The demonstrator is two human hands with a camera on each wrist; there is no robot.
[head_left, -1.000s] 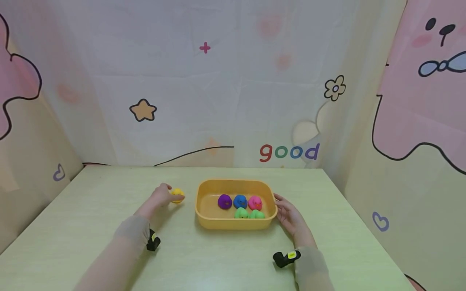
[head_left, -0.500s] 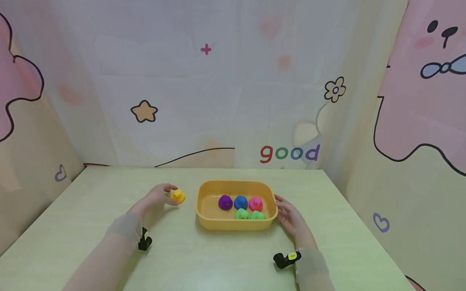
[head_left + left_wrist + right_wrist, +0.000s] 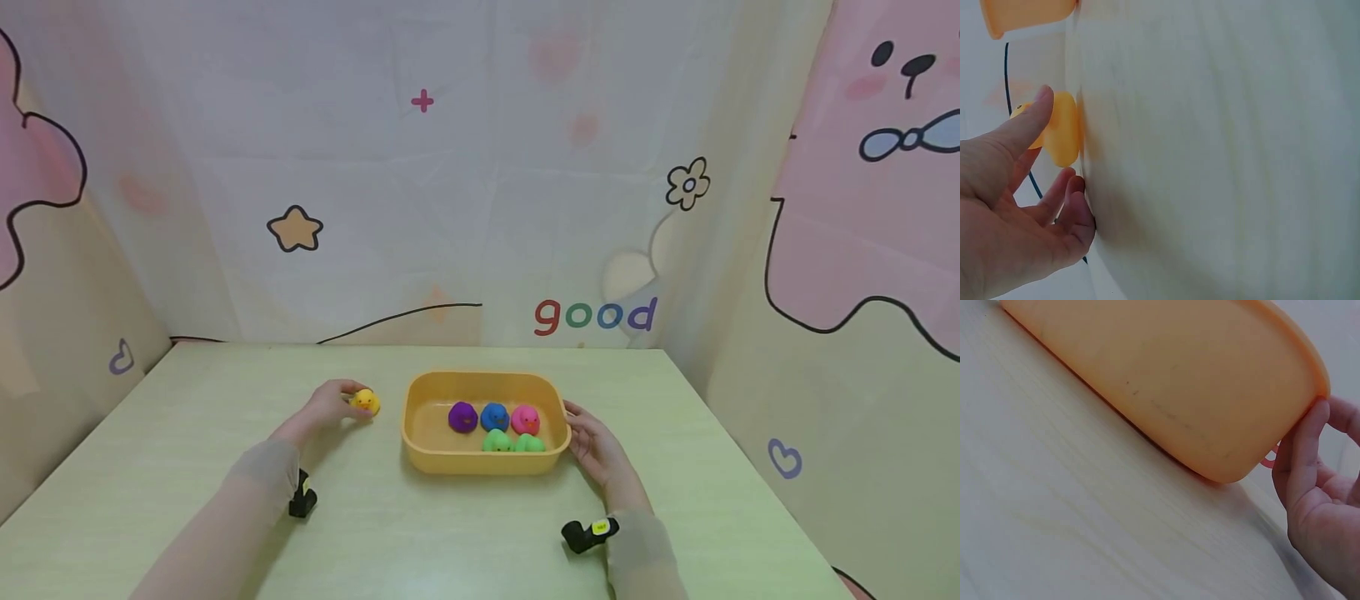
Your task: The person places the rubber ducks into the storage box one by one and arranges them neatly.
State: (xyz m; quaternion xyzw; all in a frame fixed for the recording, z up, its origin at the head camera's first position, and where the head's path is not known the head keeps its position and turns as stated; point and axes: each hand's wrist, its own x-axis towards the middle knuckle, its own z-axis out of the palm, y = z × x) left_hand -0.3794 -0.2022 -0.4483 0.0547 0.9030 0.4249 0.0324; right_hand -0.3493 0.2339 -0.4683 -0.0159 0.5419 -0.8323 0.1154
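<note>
In the head view, my left hand [image 3: 330, 403] pinches a small yellow toy duck [image 3: 365, 402] left of the tub. The left wrist view has the thumb across the near side of the duck [image 3: 1063, 128]; other fingers lie behind and below. The duck stands at the tabletop; whether it is lifted cannot be told. My right hand [image 3: 600, 446] touches the outer right end of the orange-yellow tub [image 3: 480, 463], its fingertips against the wall by the rim. Inside sit a purple duck [image 3: 462, 417], a blue duck [image 3: 495, 416], a pink duck [image 3: 526, 418] and two light green ones [image 3: 497, 441].
The pale wooden table [image 3: 450, 533] runs back to a printed cloth wall [image 3: 480, 208], with more printed cloth on both sides. Black wrist cameras sit at the left cuff [image 3: 303, 495] and the right cuff [image 3: 589, 535].
The left hand drew slightly left from the yellow duck, baring it, then came back, thumb and fingers now against it. The right hand and the tub stay in place.
</note>
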